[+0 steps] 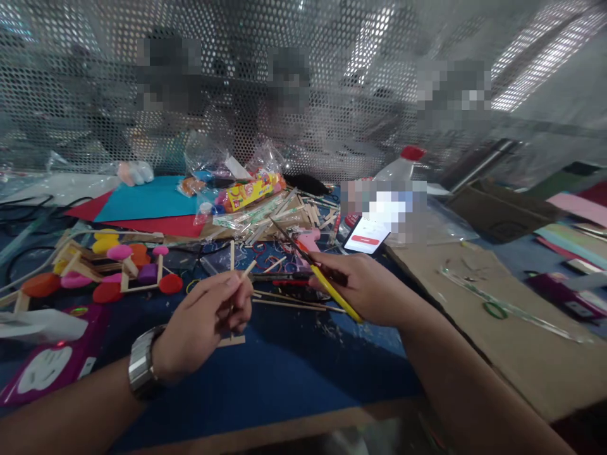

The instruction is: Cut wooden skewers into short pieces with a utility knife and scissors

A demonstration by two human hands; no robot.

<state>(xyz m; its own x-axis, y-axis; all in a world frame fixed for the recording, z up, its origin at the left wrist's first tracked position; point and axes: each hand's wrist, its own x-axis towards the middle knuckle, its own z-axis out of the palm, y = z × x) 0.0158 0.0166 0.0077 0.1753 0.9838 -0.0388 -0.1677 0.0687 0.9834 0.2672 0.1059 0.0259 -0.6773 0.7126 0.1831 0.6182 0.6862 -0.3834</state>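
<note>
My left hand [211,316], wearing a metal-banded watch [142,363], is closed around thin wooden sticks. One short stick [249,269] pokes out between thumb and forefinger; another stick [232,256] stands upright behind the fingers. Below that hand, a small flat wood piece [231,341] shows on the blue table. Scissors with yellow handles [337,294] are in my right hand [365,284], a blade pointing up and left, apart from the short stick. A dark tool with some red on it lies behind the hands, partly hidden. Nearby is a pink glue gun [309,241].
At left stands a wooden-stick model [128,272] with coloured round pieces, near a purple box [47,360]. Behind are loose sticks [317,212], coloured sheets [147,201], a lit phone [367,234] and a red-capped bottle [403,165]. Cardboard [474,316] covers the right side. Perforated mesh rises beyond.
</note>
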